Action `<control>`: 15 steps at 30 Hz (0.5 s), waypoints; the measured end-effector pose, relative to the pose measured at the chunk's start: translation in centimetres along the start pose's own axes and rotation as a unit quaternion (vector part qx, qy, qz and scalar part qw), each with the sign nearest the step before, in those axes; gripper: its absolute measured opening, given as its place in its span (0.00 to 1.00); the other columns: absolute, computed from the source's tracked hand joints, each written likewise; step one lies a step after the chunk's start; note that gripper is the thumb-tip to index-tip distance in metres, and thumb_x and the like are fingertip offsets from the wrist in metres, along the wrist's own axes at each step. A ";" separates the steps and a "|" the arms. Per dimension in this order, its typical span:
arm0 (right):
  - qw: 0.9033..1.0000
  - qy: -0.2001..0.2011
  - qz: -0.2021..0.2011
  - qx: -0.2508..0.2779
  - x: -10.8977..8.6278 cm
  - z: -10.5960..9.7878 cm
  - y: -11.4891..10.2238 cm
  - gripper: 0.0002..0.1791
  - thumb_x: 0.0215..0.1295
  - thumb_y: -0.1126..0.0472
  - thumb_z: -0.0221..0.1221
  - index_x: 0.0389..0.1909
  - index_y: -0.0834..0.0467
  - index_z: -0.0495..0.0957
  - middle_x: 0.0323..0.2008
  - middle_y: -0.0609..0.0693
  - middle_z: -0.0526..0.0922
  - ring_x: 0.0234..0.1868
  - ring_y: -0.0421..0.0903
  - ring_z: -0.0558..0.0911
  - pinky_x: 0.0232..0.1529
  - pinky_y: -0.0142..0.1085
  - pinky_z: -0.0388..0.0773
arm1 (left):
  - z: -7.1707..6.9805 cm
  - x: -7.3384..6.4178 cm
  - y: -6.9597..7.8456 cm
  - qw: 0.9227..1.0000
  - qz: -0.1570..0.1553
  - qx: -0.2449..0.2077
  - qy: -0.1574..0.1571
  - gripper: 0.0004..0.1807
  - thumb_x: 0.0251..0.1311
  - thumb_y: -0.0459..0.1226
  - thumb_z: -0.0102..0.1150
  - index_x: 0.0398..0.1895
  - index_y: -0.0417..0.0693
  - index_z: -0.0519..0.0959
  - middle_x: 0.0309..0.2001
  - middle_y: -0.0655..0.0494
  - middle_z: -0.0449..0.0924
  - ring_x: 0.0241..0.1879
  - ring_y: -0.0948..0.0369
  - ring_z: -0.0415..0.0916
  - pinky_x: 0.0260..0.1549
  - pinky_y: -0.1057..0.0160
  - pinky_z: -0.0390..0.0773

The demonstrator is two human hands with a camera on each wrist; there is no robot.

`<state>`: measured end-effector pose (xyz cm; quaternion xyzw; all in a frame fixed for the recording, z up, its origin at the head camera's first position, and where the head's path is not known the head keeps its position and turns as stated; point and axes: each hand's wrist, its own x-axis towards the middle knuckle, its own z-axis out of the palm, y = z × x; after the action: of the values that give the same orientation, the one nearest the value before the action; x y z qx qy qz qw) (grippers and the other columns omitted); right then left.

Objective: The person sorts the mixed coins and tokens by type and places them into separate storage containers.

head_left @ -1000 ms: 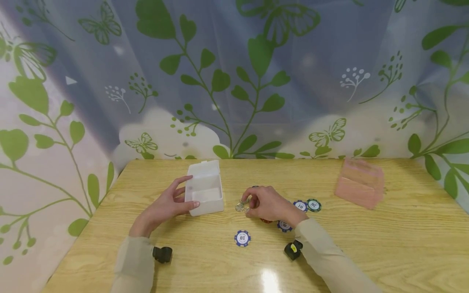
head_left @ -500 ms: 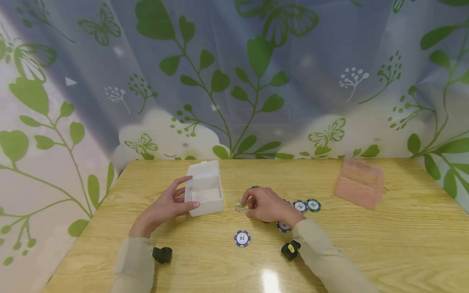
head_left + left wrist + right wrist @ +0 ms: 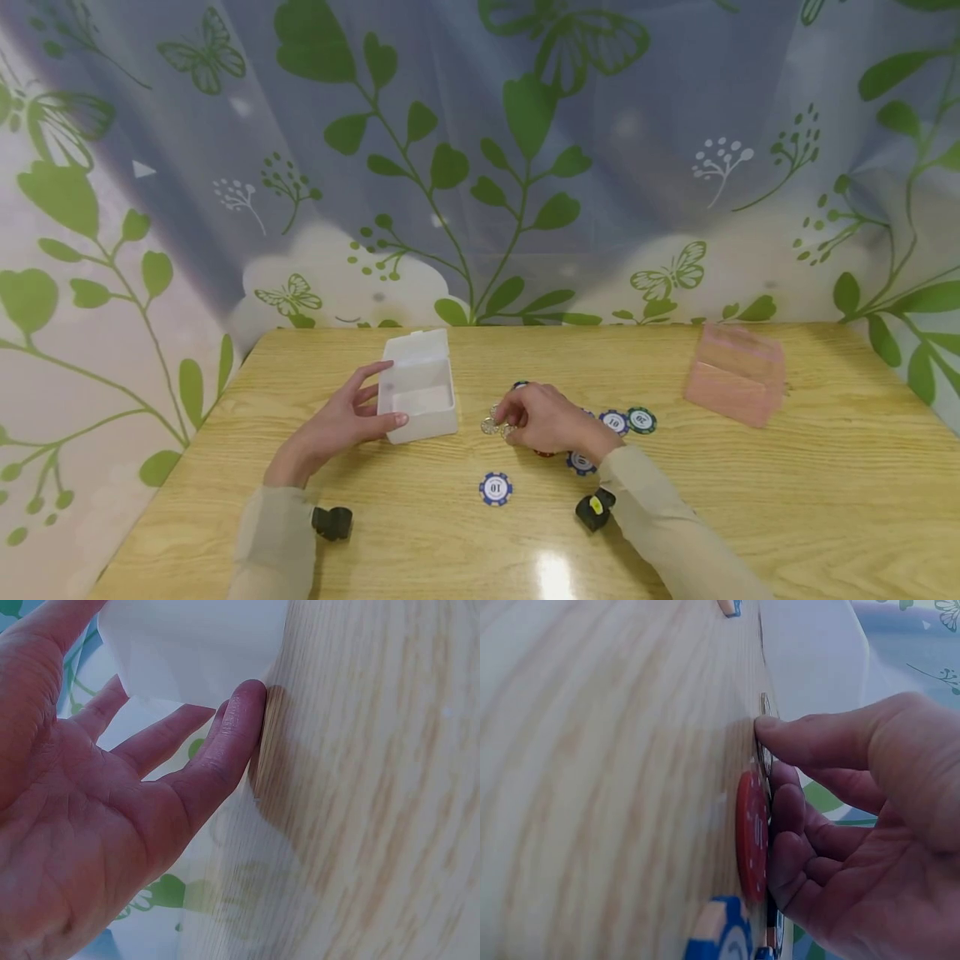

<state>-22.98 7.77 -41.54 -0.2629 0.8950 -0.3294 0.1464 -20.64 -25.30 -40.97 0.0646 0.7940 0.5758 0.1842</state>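
My left hand (image 3: 348, 414) grips the open white plastic box (image 3: 423, 425), thumb on its near side and fingers on its left side. In the left wrist view, the fingers (image 3: 225, 742) reach under and around the box (image 3: 199, 652). My right hand (image 3: 547, 419) is low over the table right of the box, thumb and index finger pinching at a small shiny metal coin (image 3: 507, 432). Another such coin (image 3: 490, 426) lies just left of the fingertips. In the right wrist view, the thumb touches a coin's (image 3: 765, 754) edge, and a red poker chip (image 3: 753, 836) lies close to the curled fingers.
A blue poker chip (image 3: 496, 489) lies alone nearer the front. Another blue chip (image 3: 582, 461) is beside the right wrist, and a blue chip (image 3: 614, 422) touches a green one (image 3: 642, 420) farther right. A pink translucent pouch (image 3: 735, 379) lies at the back right. A patterned curtain (image 3: 480, 167) hangs behind.
The right hand has shifted slightly left, its thumb and index finger still at the coins, and the coin by the thumb shows more clearly. The left hand and the box hold still.
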 end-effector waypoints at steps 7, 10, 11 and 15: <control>0.999 0.008 0.003 -0.038 -0.1 -0.2 -0.4 0.12 0.61 0.67 0.69 0.45 0.54 0.83 0.33 0.46 0.81 0.34 0.40 0.77 0.43 0.39 0.77 | 0.1 0.1 0.0 1.000 -0.001 0.001 0.002 0.49 0.63 0.41 0.71 0.81 0.64 0.49 0.78 0.40 0.58 0.73 0.41 0.65 0.54 0.57 0.81; 0.998 0.007 0.006 -0.055 -0.1 -0.2 -0.8 0.12 0.61 0.67 0.68 0.44 0.53 0.83 0.32 0.45 0.81 0.32 0.41 0.77 0.42 0.39 0.77 | 0.2 0.2 0.0 1.000 -0.003 0.001 0.001 0.49 0.63 0.41 0.70 0.81 0.63 0.49 0.78 0.40 0.58 0.74 0.41 0.65 0.54 0.57 0.81; 0.998 0.005 0.008 -0.057 0.0 -0.2 -0.9 0.12 0.62 0.67 0.68 0.44 0.53 0.83 0.32 0.45 0.81 0.32 0.41 0.77 0.42 0.39 0.76 | 0.2 0.2 0.0 1.000 -0.003 0.001 0.002 0.49 0.64 0.41 0.70 0.81 0.63 0.49 0.78 0.40 0.57 0.73 0.41 0.65 0.54 0.57 0.81; 0.999 0.002 0.013 -0.052 0.1 -0.2 -1.1 0.11 0.62 0.68 0.67 0.44 0.53 0.84 0.32 0.45 0.81 0.34 0.42 0.76 0.43 0.39 0.76 | 0.1 0.2 0.0 1.000 -0.002 0.005 0.003 0.49 0.64 0.41 0.70 0.81 0.63 0.49 0.79 0.40 0.55 0.73 0.40 0.65 0.54 0.56 0.81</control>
<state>-22.78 7.11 -40.71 -0.2576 0.9144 -0.2813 0.1353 -20.77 -25.11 -41.08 0.0621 0.7977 0.5713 0.1825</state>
